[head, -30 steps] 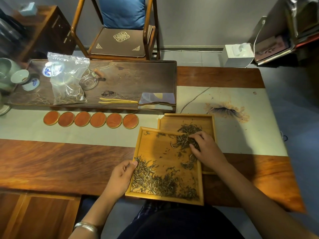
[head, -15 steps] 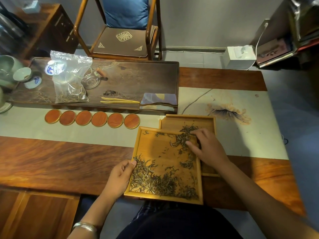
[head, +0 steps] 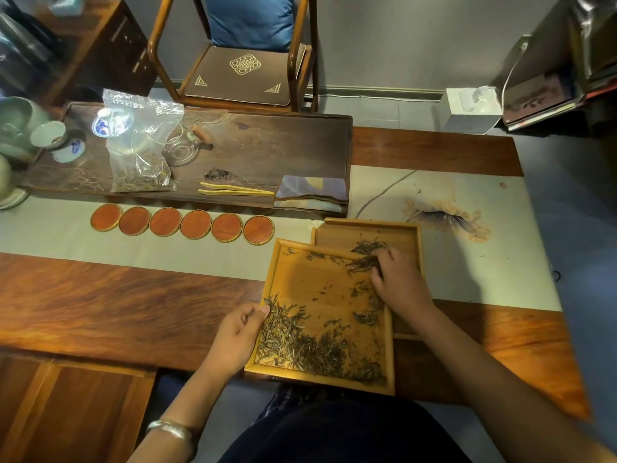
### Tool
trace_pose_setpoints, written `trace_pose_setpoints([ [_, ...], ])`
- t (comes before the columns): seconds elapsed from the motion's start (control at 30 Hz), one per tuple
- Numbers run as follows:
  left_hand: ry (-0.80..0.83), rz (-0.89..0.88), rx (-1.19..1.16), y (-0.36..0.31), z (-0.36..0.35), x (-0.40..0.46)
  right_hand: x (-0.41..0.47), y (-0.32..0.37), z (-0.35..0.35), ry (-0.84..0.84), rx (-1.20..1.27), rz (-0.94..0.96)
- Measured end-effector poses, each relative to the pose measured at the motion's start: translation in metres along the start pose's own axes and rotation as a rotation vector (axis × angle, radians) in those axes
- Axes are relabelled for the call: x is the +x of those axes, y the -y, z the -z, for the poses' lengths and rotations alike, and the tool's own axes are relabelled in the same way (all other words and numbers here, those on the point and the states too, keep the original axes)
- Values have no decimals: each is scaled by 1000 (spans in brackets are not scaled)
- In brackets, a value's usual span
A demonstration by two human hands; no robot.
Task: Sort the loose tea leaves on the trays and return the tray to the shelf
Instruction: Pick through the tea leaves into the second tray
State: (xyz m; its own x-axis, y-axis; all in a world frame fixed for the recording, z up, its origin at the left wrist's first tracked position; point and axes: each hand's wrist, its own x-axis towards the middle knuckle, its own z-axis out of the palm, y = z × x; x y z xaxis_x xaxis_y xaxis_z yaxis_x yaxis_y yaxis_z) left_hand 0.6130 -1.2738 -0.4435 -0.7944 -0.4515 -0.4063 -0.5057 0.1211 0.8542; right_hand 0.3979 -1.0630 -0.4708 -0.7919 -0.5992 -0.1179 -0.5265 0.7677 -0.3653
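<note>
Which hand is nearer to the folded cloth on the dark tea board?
The right hand. It lies in front of the folded cloth, on the tea leaves; the left hand grips the near tray, farther back.

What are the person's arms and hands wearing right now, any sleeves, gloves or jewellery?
Both hands are bare, with no gloves: left hand, right hand. Both forearms are uncovered as far as the frame shows, so no sleeves are visible. A silver-coloured metal bangle circles the left wrist. No rings can be made out.
</note>
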Motion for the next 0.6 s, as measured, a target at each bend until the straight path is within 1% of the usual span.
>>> trace_pose_setpoints([
  [0.13,-13,-2,6,1,0,-1,2,-11,4,-18,12,-50],
  [0.2,-13,-2,-10,2,0,-1,1,-11,10,-66,-13,-37],
  [0.27,-13,-4,-32,2,-1,-1,-4,-6,18,-131,-77,71],
  [0.33,-16,-7,-31,2,-1,1,-12,7,25,-154,-44,184],
  [0.43,-7,-7,-42,2,-4,3,-30,39,25,-51,75,291],
  [0.53,-1,19,-69,0,-7,6,-49,70,15,106,88,469],
  [0.6,-1,22,-88,-2,-8,6,-56,83,7,179,80,578],
])
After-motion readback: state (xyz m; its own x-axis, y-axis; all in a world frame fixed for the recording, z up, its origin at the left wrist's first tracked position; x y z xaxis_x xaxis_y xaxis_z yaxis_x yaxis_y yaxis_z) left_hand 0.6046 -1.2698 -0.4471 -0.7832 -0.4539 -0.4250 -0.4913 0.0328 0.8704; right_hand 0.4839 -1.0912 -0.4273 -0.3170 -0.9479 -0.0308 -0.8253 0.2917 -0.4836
